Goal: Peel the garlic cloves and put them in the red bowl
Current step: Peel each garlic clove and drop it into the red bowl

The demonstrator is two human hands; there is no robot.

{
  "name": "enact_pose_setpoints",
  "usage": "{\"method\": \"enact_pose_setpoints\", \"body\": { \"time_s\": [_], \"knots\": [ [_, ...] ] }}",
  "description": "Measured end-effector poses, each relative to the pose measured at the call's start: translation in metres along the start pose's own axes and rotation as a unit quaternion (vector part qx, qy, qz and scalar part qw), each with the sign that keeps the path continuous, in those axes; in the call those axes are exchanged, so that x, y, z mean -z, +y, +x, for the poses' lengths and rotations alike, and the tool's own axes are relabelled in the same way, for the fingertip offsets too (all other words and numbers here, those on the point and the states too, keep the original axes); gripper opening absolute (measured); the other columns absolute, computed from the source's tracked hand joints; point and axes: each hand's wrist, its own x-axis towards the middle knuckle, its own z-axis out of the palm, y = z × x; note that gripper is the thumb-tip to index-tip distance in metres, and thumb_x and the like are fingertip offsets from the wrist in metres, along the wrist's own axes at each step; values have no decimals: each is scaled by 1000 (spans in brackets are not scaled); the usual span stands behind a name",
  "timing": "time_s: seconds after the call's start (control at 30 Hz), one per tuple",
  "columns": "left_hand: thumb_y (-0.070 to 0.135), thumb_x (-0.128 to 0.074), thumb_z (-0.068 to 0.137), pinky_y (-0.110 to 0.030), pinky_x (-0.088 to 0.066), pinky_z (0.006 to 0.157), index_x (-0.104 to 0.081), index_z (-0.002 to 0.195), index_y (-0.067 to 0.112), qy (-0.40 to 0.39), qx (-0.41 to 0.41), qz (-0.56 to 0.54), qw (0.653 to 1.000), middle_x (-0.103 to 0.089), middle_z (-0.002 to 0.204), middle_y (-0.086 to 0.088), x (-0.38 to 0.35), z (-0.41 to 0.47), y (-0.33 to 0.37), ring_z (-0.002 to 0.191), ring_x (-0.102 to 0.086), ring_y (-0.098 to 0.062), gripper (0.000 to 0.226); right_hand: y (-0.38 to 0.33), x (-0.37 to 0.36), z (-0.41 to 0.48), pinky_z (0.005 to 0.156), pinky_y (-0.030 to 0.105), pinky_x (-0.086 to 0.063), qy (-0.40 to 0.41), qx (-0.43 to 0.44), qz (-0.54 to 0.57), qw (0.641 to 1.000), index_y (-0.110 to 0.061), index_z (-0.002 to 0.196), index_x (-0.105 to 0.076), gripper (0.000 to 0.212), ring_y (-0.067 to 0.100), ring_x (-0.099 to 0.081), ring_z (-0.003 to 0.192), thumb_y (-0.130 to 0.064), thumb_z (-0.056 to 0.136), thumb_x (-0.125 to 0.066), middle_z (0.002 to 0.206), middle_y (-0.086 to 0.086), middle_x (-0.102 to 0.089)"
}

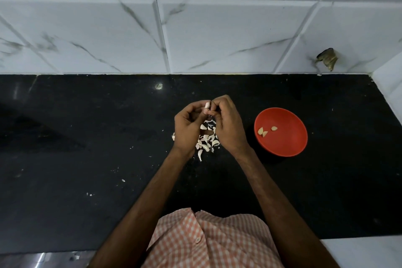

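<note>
While your black stone countertop (87,137) spreads below the white marbled wall tiles (217,35), the round red plastic bowl (287,119) sits to the right, three peeled cloves (262,131) inside. Your left hand (188,128) and right hand (226,124) both pinch one small white garlic clove (207,105), seemingly half-skinned, above scattered papery skins (207,141) that they partly hide.

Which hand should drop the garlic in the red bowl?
Probably the right hand: the red bowl sits beside it, and the left hand is farther away. Both pinch the garlic clove.
</note>
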Motion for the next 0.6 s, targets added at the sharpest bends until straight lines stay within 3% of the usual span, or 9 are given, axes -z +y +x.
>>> {"method": "enact_pose_setpoints", "body": {
  "time_s": [0.13,0.27,0.5,0.6],
  "knots": [
    [5,-60,98,-35,-60,53,-66,119,0,-26,50,-38,998,-70,96,-13,4,-2,4,81,-67,-22,22,6,1,1,72,18,-45,9,2,-22,1000,-3,95,-55,9,9,-50,87,-12,97,-51,99,-4,-48],
    [11,-60,99,-32,-59,50,-65,120,-3,-26,54,-33,998,-70,99,-18,5,-2,5,80,-66,-25,26,8,3,3,72,16,-43,2,12,-52,999,-4,94,-55,3,7,-48,89,-4,96,-55,98,-4,-48],
    [12,-59,98,-32,-61,60,-66,122,5,6,83,-108,991,-69,107,-10,6,2,7,89,-69,-16,26,5,3,-2,70,37,-52,-33,41,-71,996,-5,93,-54,16,18,-52,88,11,89,-55,98,0,-50],
    [15,-65,93,-33,-62,63,-68,119,8,9,88,-117,989,-72,107,-5,11,4,8,89,-70,-14,27,9,3,-5,73,40,-53,-44,38,-49,997,-5,95,-56,10,19,-56,90,4,92,-58,99,0,-53]
  ]
}}
